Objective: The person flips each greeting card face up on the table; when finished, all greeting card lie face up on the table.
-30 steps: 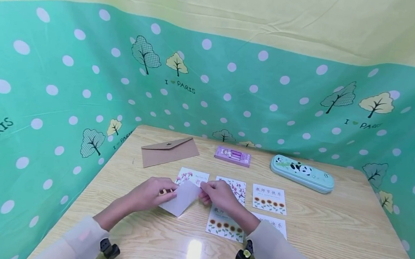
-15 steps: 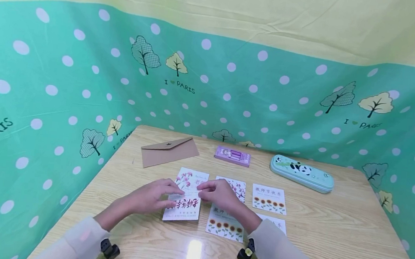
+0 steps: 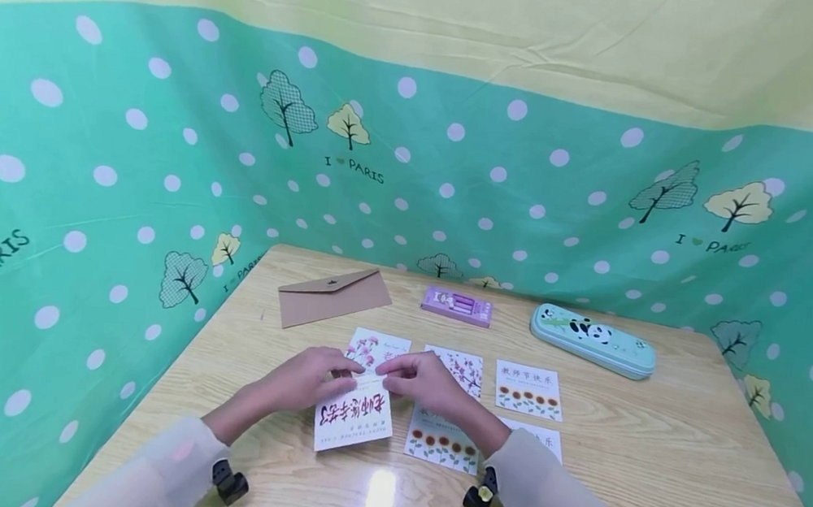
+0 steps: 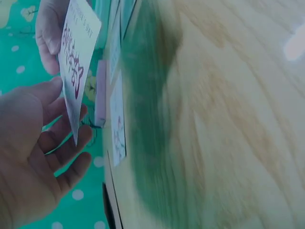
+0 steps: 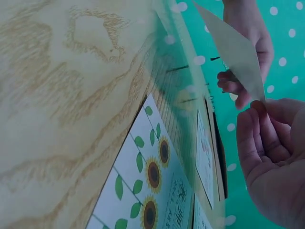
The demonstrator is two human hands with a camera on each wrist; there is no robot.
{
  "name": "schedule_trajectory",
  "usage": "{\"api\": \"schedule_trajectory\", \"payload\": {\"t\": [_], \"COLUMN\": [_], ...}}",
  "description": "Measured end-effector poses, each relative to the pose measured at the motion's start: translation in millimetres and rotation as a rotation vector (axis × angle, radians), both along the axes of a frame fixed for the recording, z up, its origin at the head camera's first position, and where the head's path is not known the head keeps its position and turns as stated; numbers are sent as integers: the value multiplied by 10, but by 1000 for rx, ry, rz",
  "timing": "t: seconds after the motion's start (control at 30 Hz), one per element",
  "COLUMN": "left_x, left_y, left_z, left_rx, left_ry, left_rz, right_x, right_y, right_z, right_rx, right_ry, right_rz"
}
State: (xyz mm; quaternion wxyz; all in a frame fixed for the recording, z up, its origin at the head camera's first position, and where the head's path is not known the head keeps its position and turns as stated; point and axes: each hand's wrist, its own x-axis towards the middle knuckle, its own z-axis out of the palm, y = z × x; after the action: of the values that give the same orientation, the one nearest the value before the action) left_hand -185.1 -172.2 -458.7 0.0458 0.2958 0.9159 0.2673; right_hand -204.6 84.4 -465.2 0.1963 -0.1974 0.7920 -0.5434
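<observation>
Both hands hold a white greeting card [image 3: 355, 420] with red brush lettering, which appears upside down in the head view. It is raised off the table and tilted. My left hand [image 3: 309, 379] pinches its upper left part, the thumb on the lettered face and the other fingers behind, as the left wrist view shows. At the card's upper right corner my right hand [image 3: 430, 386] pinches it between thumb and forefinger [image 5: 258, 109]. Just behind the hands lies a card with pink flowers [image 3: 368, 346], partly covered. A sunflower card [image 3: 441, 446] lies under the right forearm.
On the wooden table [image 3: 681, 459] lie a blossom card [image 3: 465, 369] and further sunflower cards [image 3: 529, 389] to the right. Along the back are a brown envelope [image 3: 335, 304], a purple box [image 3: 456, 306] and a teal panda pencil case [image 3: 592, 340]. A patterned cloth hangs behind.
The held card first showed its plain back, then turned over to its red lettering. Since half a second ago its lower edge has come slightly towards me, with both hands still at its far edge.
</observation>
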Motion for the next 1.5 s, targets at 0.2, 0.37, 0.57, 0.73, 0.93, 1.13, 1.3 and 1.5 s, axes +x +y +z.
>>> {"api": "schedule_trajectory", "payload": {"t": [0.2, 0.37, 0.57, 0.73, 0.93, 1.13, 1.3, 1.5], "left_x": [-36, -42, -52, -52, -33, -25, -38, -59], "left_y": [96, 89, 38, 13, 11, 3, -14, -68], "left_z": [12, 34, 64, 73, 121, 134, 110, 92], "left_rx": [111, 153, 203, 246, 305, 331, 321, 332], "left_ry": [-153, -185, -238, -276, -303, -311, -309, -322], "left_rz": [2, 41, 163, 263, 388, 438, 444, 439], "right_x": [-3, -17, -13, -15, -13, 5, 18, 15], "right_y": [-33, -25, 4, 30, 45, 36, 28, 17], "right_z": [-20, -21, -10, -56, -108, -111, -95, -43], "right_rx": [17, 38, 31, 36, 61, 72, 96, 22], "right_ry": [56, 41, 6, -41, -55, -58, -25, 31], "right_rz": [1, -55, -96, -71, 44, 20, -67, -149]}}
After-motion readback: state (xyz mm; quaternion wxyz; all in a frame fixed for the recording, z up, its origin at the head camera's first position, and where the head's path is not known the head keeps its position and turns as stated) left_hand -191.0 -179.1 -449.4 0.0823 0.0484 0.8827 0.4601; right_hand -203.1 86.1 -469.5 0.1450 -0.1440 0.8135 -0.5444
